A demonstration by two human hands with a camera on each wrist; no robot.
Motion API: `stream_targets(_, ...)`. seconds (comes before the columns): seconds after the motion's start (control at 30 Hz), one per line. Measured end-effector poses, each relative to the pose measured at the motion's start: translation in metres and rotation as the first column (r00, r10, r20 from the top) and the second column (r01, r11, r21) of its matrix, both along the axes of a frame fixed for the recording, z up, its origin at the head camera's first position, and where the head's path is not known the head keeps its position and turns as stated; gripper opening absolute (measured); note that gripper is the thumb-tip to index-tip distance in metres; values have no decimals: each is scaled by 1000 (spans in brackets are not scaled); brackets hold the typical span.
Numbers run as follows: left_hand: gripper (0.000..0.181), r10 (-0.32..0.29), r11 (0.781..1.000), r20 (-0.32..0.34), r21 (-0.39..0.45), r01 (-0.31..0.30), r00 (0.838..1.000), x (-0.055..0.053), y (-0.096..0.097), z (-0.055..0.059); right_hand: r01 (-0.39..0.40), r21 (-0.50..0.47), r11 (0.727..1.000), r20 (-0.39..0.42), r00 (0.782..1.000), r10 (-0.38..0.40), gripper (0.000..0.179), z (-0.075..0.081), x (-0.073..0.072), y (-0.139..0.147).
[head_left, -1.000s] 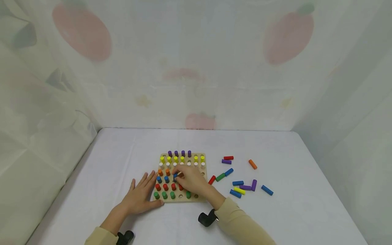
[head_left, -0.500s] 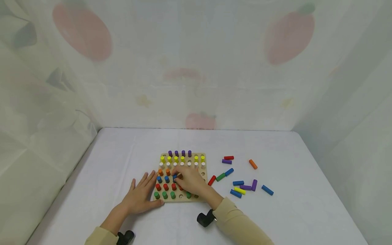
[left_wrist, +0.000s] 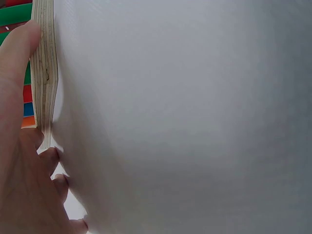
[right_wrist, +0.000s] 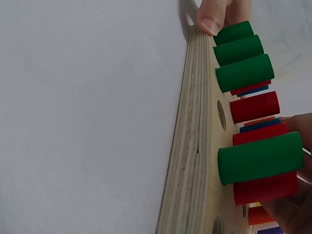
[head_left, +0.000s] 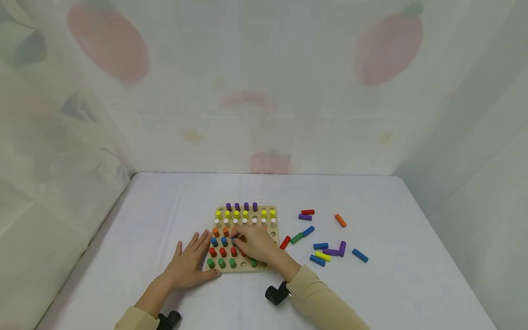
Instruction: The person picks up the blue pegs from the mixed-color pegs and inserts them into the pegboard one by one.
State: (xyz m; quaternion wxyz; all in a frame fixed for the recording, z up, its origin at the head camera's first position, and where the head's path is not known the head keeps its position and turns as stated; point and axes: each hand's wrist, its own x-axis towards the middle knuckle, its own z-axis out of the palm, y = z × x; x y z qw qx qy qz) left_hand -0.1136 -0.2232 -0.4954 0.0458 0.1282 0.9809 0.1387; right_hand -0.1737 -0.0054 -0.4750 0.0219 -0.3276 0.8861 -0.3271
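A wooden pegboard (head_left: 270, 267) lies on the white table, with rows of coloured pegs standing in it. My right hand (head_left: 257, 243) reaches over it and pinches a blue peg (head_left: 233, 241) between thumb and fingers in the blue row. Most of this peg is hidden by the fingers. My left hand (head_left: 185, 266) rests at the board's left side with fairly straight fingers, the thumb at its front left corner. In the left wrist view, that thumb (left_wrist: 22, 44) touches the layered board edge (left_wrist: 46, 68). Green pegs (right_wrist: 261, 158) line the near row in the right wrist view.
Loose pegs lie to the right of the board: a green peg (head_left: 297, 238), a yellow peg (head_left: 323, 256), an orange peg (head_left: 340, 220), and several red, blue and purple ones. A white patterned curtain (head_left: 321, 114) surrounds the table at the back and sides.
My right hand stays almost in place over the blue row, its forearm slightly further left than a second ago. Slightly less of the blue peg shows. The left hand has not moved.
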Motion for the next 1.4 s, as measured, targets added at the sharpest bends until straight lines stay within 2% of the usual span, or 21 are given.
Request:
stream_targets(0.3, 103, 3, 1000, 12, 2, -3, 1000, -1, 0, -1, -23, -27, 999, -17, 1000, 23, 14, 3, 2, 2)
stream_targets(0.47, 103, 5, 1000, 14, 0, -5, 1000, -1, -1, -2, -38, -47, 998, -22, 999, 37, 15, 10, 5, 5)
stream_targets(0.67, 103, 2, 1000, 3, 3, -2, 1000, -1, -1, -2, -3, -32, 999, 0, 1000, 3, 16, 18, 7, 15)
stream_targets(0.77, 103, 3, 1000, 9, 4, -3, 1000, -1, -1, -1, 12, -23, 1000, 7, 1000, -12, 18, 24, 9, 23)
stream_targets(0.93, 104, 8, 1000, 13, -9, -8, 1000, -1, 0, -3, -19, -40, 999, -33, 999, 18, 18, 32, 8, 40)
stream_targets(1.13, 104, 8, 1000, 8, -3, -8, 1000, -2, -1, -4, -65, -58, 996, -84, 995, 60, 20, 31, 1, 61)
stream_targets(1.4, 104, 5, 1000, 9, 4, -5, 1000, -3, -2, -6, -41, -44, 998, -53, 998, 39, 23, 28, -6, 92)
